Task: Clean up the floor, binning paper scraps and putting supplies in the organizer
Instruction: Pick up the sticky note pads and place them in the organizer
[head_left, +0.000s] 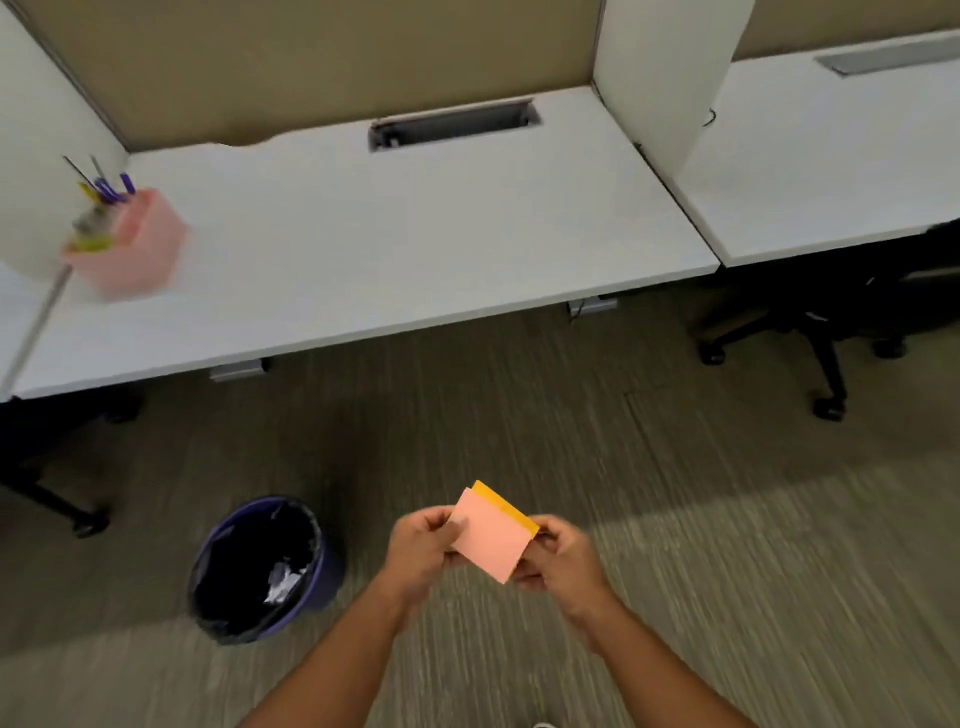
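Both hands hold a small stack of sticky notes (491, 538) above the carpet, a pink pad in front and an orange one behind it. My left hand (421, 548) pinches the stack's left edge, and my right hand (558, 556) pinches its right edge. A blue bin (324, 574) with a black liner stands on the floor to the left of my hands, with white paper scraps inside. The pink organizer (132, 244), holding pens and other supplies, sits on the far left of the white desk (389, 244).
A cable slot (452, 124) is cut into the back of the desk. A black office chair base (826, 332) stands under the neighbouring desk on the right. Another chair's legs (57, 499) show at the left.
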